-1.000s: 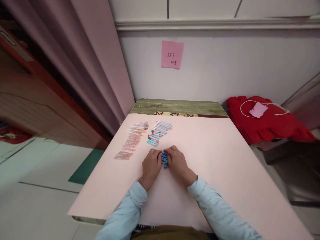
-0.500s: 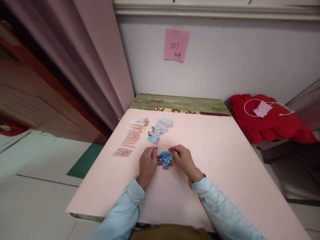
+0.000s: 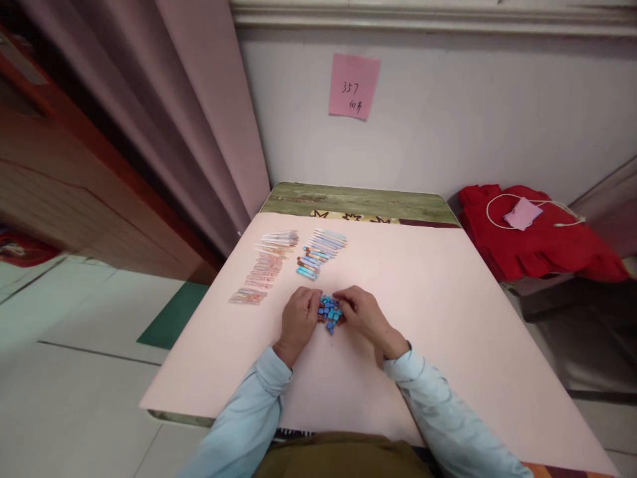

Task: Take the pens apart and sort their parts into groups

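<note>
A small heap of blue, turquoise and brown cap-like pieces [image 3: 330,312] lies on the pink table cover. My left hand [image 3: 299,318] rests against its left side, fingers together and curled toward the pieces. From the right, my right hand [image 3: 364,315] touches the heap with thumb and fingers bent inward, so the pieces are pressed between both hands. Parts of the heap are hidden under the fingertips. Just beyond, slim blue and brown pens [image 3: 309,263] lie side by side, with light blue pencil-like sticks [image 3: 327,240] above them.
To the left runs a column of pinkish sticks [image 3: 263,271] topped by whitish ones [image 3: 279,238]. The pink cover [image 3: 448,318] spreads over a green-edged table [image 3: 418,202]. At right, red cloth [image 3: 552,249] carries a white cable and pink paper [image 3: 522,214]. A pink note [image 3: 354,86] hangs on the wall.
Both hands have closed in slightly on the heap, which looks more compact between them. The pens and sticks lie as before; the view has shifted a little.
</note>
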Motion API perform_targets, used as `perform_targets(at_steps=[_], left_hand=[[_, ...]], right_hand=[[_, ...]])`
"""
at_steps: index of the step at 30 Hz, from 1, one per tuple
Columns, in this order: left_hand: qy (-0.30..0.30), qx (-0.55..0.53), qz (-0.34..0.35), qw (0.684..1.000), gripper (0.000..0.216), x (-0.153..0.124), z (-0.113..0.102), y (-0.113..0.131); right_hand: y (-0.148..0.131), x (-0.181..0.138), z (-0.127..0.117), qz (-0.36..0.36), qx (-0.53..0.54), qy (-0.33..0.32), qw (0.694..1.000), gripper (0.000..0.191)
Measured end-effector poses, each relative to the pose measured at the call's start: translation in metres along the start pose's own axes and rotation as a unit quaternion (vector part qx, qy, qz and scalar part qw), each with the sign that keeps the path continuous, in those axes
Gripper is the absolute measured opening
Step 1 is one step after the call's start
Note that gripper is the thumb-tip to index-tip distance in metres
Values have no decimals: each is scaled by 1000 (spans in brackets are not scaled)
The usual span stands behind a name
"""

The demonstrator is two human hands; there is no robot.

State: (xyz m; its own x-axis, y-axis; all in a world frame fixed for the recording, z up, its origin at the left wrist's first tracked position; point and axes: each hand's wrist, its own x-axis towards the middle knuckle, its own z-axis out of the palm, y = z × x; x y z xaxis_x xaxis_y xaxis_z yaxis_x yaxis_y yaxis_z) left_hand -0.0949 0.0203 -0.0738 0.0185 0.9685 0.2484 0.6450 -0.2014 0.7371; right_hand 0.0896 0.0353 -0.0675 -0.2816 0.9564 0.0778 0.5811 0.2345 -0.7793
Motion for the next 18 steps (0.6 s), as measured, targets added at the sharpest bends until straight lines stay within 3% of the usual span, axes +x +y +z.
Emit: perform_targets(at_steps=[2, 4, 7, 10, 18], left_hand=[[-13, -38, -4, 999, 31, 1, -6, -3], [-59, -51, 3, 997, 29, 1, -15, -6], [-139, -14, 7, 990, 63, -3, -28, -5], [-181, 14, 11, 983, 82, -7, -32, 3], [-218, -29, -12, 975, 55, -2, -29, 13]], right_hand=[[4, 1, -12, 18, 29, -38, 999, 29], [8, 0, -20, 23, 50, -83, 995, 55], [6, -3, -20, 7, 23, -103, 994, 76], [-2, -6, -9, 4, -18, -75, 997, 76], [-6, -5, 9, 25, 15, -50, 998, 61]])
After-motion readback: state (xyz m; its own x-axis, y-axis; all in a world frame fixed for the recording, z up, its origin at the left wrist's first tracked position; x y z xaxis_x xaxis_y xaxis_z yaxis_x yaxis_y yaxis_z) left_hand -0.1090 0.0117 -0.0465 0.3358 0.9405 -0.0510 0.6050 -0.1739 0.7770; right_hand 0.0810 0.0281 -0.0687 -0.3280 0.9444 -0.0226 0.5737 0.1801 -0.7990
